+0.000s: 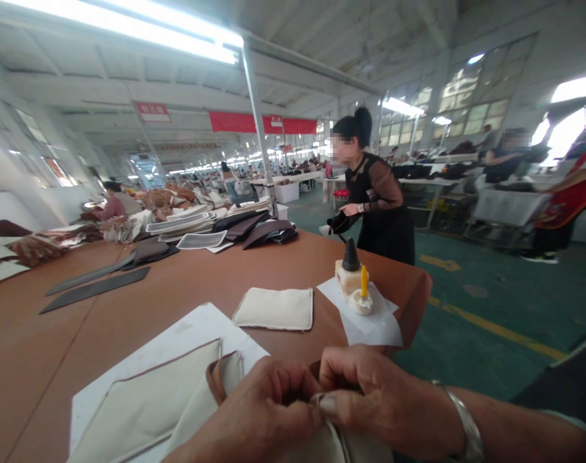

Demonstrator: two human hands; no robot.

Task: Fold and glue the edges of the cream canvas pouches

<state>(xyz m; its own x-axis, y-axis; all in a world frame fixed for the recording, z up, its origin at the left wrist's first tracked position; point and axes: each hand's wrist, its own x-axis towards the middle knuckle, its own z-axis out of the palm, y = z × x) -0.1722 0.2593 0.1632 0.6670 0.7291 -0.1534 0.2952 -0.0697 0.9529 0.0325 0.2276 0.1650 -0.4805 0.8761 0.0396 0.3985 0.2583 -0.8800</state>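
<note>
At the table's front edge, my left hand [268, 405] and my right hand [374, 399] meet, thumbs and fingers pinched on the edge of a cream fabric piece with brown trim [338, 440]. My fingers hide most of that edge. Under and left of my left hand lies another cream sewn panel [153, 392] with a brown edge, on a white sheet [177, 334]. A small cream padded piece [274, 308] rests flat just beyond my hands. Farther right, a glue container with a black cone top [351, 257] stands beside a yellow-handled tool [364, 283] on white paper [374, 328].
Dark strips [97, 289] and stacks of cut pieces [268, 231] lie on the brown table [187, 276]. A co-worker in black [384, 206] stands past the table's far right corner, holding a black item. More people, worktables and carts fill the hall.
</note>
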